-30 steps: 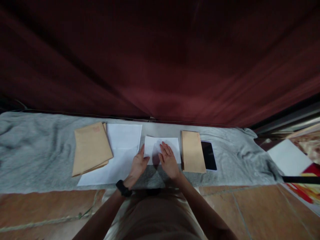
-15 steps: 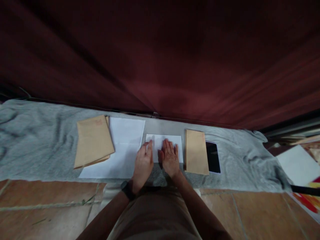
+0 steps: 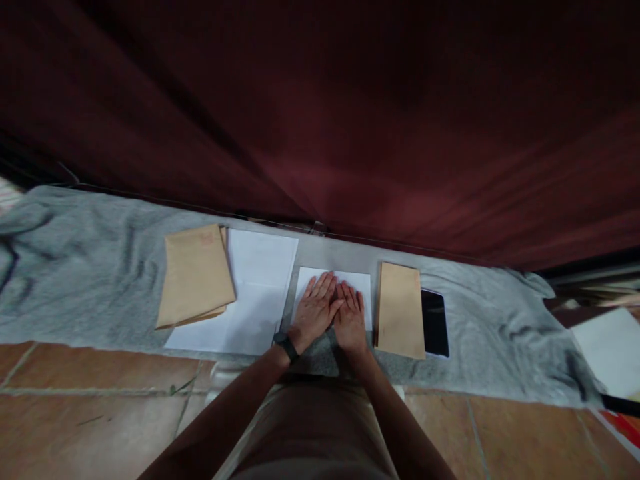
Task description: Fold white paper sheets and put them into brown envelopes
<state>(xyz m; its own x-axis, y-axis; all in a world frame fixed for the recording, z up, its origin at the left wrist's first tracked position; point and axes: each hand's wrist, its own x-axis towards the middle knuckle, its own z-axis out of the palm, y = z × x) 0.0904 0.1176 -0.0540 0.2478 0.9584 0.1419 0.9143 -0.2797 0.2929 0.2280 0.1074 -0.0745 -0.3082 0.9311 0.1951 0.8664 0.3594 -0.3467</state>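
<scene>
A folded white sheet of paper (image 3: pixel 365 283) lies on the grey cloth in front of me. My left hand (image 3: pixel 315 308) rests flat on its left and middle part, fingers stretched out, thumb reaching toward the other hand. Beside it, my right hand (image 3: pixel 350 317) presses flat on the paper's right part, fingers extended. Both palms hide much of the sheet. To the left are larger white sheets (image 3: pixel 260 287), partly under brown envelopes (image 3: pixel 197 273). On the right sits a stack of brown envelopes (image 3: pixel 400 310).
A dark-screened phone (image 3: pixel 435 323) lies at the right envelopes' side, partly under them. The grey cloth (image 3: pixel 500 333) covers the long narrow surface. A dark red curtain (image 3: pixel 350 133) hangs behind it. At far right is a white sheet-like thing (image 3: pixel 610 347). Tiles (image 3: pixel 100 373) cover the floor.
My left hand has gone from bent fingers at the paper's left edge to lying flat across its middle, close to my right hand. The view has shifted slightly.
</scene>
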